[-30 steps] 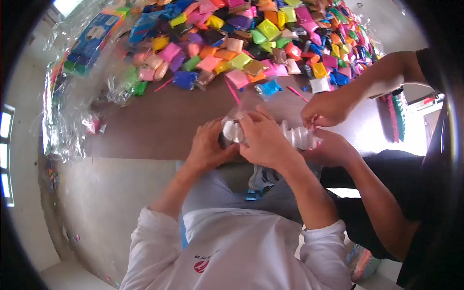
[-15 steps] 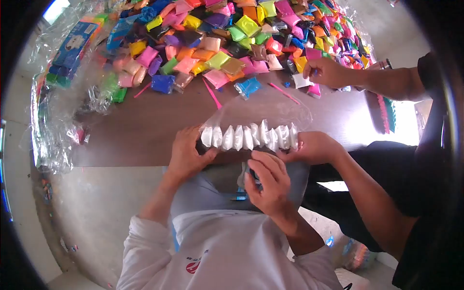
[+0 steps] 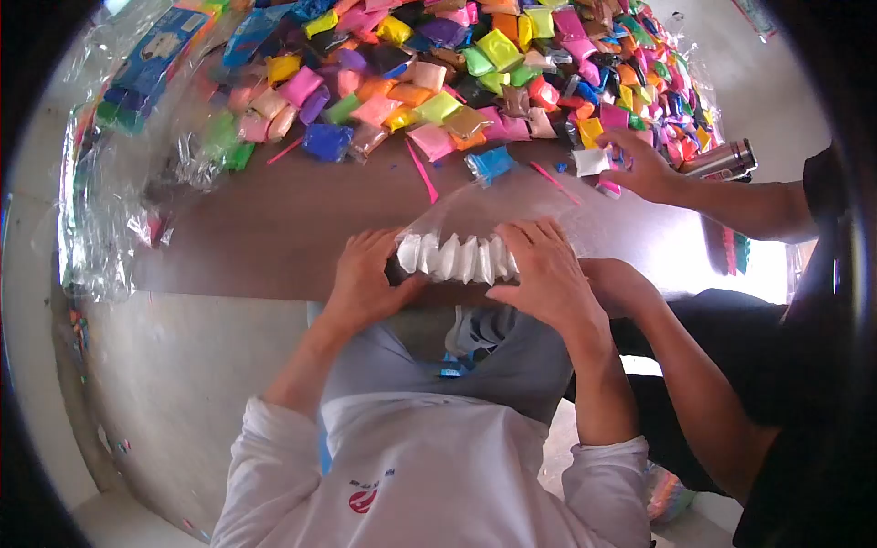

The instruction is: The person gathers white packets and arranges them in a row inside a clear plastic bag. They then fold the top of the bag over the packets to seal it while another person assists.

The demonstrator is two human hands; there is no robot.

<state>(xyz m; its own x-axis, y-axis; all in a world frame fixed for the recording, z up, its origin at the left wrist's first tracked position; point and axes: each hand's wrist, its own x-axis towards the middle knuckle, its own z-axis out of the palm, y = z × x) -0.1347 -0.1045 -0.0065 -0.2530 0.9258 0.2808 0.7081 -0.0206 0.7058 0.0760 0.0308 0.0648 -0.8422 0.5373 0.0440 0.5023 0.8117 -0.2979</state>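
A row of small white packets (image 3: 457,259) stands on edge at the table's near side, with a clear plastic bag (image 3: 457,206) spreading behind it. My left hand (image 3: 369,279) grips the left end of the row, thumb in front and fingers behind. Over the right end lies my right hand (image 3: 554,274), its thumb in front and its fingers over the top, hiding the packets there. Just beside it, a co-worker's hand (image 3: 623,285) is partly hidden behind my right hand.
Many colourful packets (image 3: 438,110) are heaped along the far side. The co-worker's other hand (image 3: 644,166) is near a white packet (image 3: 591,163). Pink sticks (image 3: 421,171) and a blue packet (image 3: 491,163) lie before the heap. Crumpled clear plastic (image 3: 100,219) is at left, a metal cup (image 3: 722,162) at right.
My right hand has risen from below the row and taken hold of its right end. The co-worker's near hand has shifted right, off the row's end. My left hand keeps its grip.
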